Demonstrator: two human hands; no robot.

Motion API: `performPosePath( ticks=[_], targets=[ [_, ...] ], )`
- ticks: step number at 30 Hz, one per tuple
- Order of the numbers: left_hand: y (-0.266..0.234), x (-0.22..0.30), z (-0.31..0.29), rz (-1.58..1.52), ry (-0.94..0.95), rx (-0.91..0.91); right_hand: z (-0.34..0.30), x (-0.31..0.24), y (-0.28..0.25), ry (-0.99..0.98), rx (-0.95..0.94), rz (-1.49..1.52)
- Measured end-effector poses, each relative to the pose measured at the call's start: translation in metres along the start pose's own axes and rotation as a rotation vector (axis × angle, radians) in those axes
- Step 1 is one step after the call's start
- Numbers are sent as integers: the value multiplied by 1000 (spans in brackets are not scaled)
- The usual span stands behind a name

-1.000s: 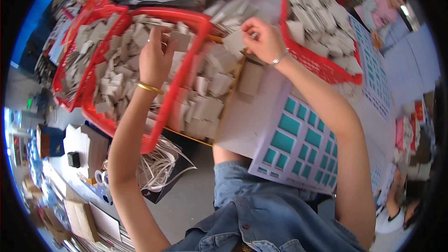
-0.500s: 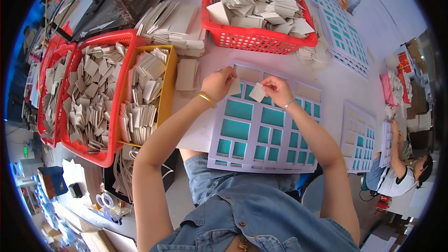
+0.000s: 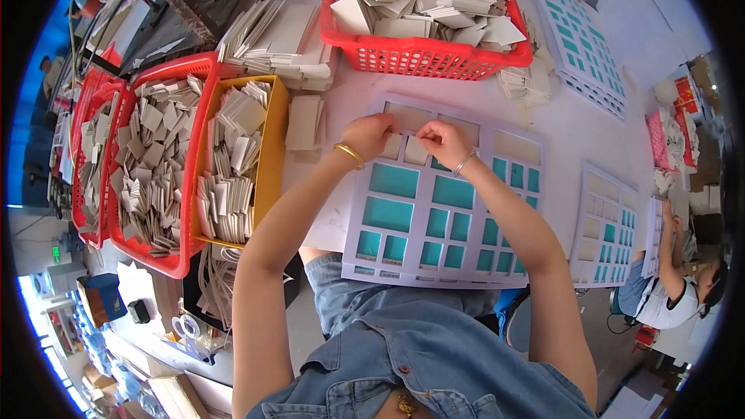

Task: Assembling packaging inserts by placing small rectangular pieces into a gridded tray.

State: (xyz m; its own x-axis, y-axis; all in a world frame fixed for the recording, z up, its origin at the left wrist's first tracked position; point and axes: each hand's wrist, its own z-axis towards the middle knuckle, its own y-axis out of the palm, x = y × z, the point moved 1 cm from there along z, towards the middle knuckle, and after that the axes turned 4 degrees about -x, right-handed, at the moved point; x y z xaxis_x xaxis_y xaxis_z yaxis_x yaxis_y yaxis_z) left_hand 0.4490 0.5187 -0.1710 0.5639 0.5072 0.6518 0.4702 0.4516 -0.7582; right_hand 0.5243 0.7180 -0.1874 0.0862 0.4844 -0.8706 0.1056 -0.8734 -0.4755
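Observation:
A lilac frame board (image 3: 423, 221) with rectangular windows and a teal backing lies in front of me, its near edge over my lap. My left hand (image 3: 371, 136) is closed, its fingertips at the top of a small off-white card piece (image 3: 393, 147). The piece lies in or over a small window in the board's upper left. My right hand (image 3: 448, 145) is pinched at the upper edge of a second card piece (image 3: 416, 153), at the window beside it. Larger off-white cards (image 3: 409, 116) fill windows in the board's top row. Fingertips partly hide both small pieces.
A red basket of cards (image 3: 434, 58) stands beyond the board. To the left are a yellow box (image 3: 270, 151), a red basket of small pieces (image 3: 182, 252) and card stacks (image 3: 305, 122). More frame boards (image 3: 601, 225) lie right; people work at the right and far right.
Both hands have brought their card pieces down to neighbouring small windows of the board. The pieces were held raised and tilted before. My view has shifted slightly.

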Motion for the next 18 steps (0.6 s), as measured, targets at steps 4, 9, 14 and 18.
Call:
performPosePath(
  ticks=[4,9,14,18],
  targets=[
    [6,13,-4,120,-25,48,-8,-17,1,-160,128,-325],
    [7,18,-17,385,31,-32,-14,-31,7,-233,71,-594],
    [-13,24,-42,480,93,-84,-18,-44,13,-356,-91,-859],
    [-38,57,-80,400,255,79,-24,-57,11,-237,-207,-1014]
  ],
)
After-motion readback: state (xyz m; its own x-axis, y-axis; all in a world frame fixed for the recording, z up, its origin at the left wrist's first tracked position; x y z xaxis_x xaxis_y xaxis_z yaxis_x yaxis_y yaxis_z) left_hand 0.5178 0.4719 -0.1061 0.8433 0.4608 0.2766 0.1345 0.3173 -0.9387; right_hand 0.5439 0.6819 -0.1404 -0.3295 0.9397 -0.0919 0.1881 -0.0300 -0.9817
